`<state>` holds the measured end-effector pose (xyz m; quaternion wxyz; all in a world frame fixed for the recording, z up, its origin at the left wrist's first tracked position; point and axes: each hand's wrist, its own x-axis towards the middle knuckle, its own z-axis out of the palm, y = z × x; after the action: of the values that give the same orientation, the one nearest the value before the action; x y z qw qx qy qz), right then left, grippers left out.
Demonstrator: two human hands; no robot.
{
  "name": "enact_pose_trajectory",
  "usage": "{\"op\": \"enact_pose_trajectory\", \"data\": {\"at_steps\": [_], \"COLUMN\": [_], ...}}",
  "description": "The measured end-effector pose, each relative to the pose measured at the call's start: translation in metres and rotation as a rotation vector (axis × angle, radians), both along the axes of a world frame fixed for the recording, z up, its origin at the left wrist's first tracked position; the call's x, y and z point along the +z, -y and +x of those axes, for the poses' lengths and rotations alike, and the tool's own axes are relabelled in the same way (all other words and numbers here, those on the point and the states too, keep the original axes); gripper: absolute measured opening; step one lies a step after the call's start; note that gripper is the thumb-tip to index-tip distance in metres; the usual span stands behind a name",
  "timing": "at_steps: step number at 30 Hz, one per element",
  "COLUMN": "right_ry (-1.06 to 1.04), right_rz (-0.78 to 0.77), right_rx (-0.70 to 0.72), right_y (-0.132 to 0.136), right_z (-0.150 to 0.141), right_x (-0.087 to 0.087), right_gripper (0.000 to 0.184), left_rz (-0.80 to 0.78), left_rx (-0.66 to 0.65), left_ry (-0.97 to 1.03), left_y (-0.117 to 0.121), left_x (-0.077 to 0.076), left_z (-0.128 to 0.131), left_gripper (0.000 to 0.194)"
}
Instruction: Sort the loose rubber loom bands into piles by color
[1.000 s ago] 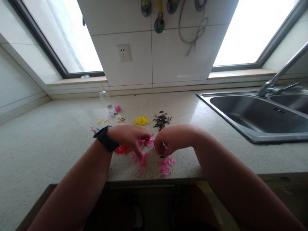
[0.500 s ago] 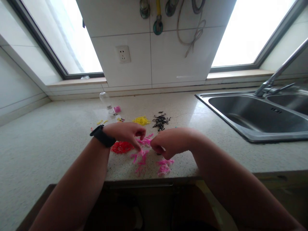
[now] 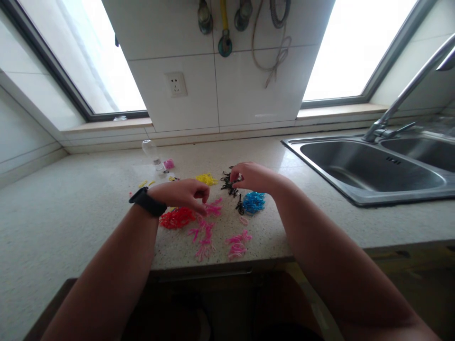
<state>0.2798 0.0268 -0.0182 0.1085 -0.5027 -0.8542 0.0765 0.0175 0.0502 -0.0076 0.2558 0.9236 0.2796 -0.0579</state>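
Note:
Small loops that look like rubber bands lie sorted by colour on the counter. My left hand [image 3: 190,194], a dark watch at its wrist, hovers over the pink rubber bands [image 3: 213,207]; its fingers are curled, with the thumb apart and nothing visible between. Beside it lies the red pile [image 3: 177,218]. My right hand [image 3: 250,176] is at the black rubber bands [image 3: 227,184], thumb and forefinger bent together; whatever is between their tips is too small to make out. Below this hand sit the blue pile [image 3: 254,202], a small black cluster [image 3: 240,204] and another pink pile [image 3: 238,244].
Yellow bands [image 3: 206,179] lie behind my left hand. A clear plastic bottle [image 3: 151,152] and a pink piece [image 3: 168,164] lie farther back on the left. The steel sink [image 3: 355,166] with its tap [image 3: 377,128] is at the right. The counter's front edge [image 3: 220,266] is close to me.
My right hand has moved away from above the pink bands, back to the black pile, uncovering the blue pile. My left hand stays over the pink bands. The view has shifted slightly.

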Motion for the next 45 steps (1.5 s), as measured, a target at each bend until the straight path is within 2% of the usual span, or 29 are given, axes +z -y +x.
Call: {"op": "enact_pose_trajectory", "data": {"at_steps": [5, 9, 13, 17, 22, 26, 30, 33, 36, 39, 43, 45], "right_ry": [0.006, 0.03, 0.01, -0.003, -0.027, -0.159, -0.194, -0.063, 0.055, 0.104, 0.068, 0.049], "right_rz": [-0.383, -0.462, -0.425, -0.348, -0.147, 0.056, 0.198, 0.177, 0.116, 0.101, 0.122, 0.136], "right_rx": [0.204, 0.21, 0.21, 0.17, 0.007, -0.089, -0.164, -0.189, -0.231, -0.23, -0.185, -0.176], "right_y": [0.01, 0.009, 0.006, 0.001, -0.007, -0.012, -0.014, -0.014, -0.017, -0.024, -0.032, -0.033], "right_z": [-0.002, -0.003, -0.007, -0.012, -0.009, 0.0, 0.003, -0.003, -0.012, -0.016, -0.013, -0.011], "right_x": [0.007, 0.002, -0.003, -0.006, -0.01, -0.011, -0.016, -0.025, -0.033, -0.036, -0.036, -0.036], "right_gripper": [0.036, 0.034, 0.021, 0.018, 0.015, 0.017, 0.034, 0.063, 0.077, 0.068, 0.038, 0.035], "left_rz": [-0.002, 0.011, 0.022, 0.012, 0.041, 0.036, 0.012, 0.021, 0.038, 0.045, 0.059, 0.068], "left_rx": [0.024, 0.017, 0.025, 0.039, 0.032, 0.059, 0.089, 0.083, 0.09, 0.095, 0.103, 0.104], "left_ry": [0.005, 0.009, -0.001, -0.01, 0.0, 0.007, 0.046, 0.059, 0.06, 0.07, 0.084, 0.084], "left_y": [-0.001, -0.002, -0.002, -0.001, -0.001, -0.003, -0.005, -0.007, -0.008, -0.009, -0.011, -0.012], "left_x": [-0.002, -0.003, -0.003, -0.002, -0.002, -0.003, -0.006, -0.008, -0.008, -0.008, -0.008, -0.009], "left_z": [-0.001, -0.001, -0.001, 0.0, 0.0, -0.001, -0.001, -0.002, -0.002, -0.003, -0.004, -0.005], "left_gripper": [0.041, 0.04, 0.041, 0.039, 0.037, 0.041, 0.043, 0.045, 0.044, 0.043, 0.043, 0.043]}}
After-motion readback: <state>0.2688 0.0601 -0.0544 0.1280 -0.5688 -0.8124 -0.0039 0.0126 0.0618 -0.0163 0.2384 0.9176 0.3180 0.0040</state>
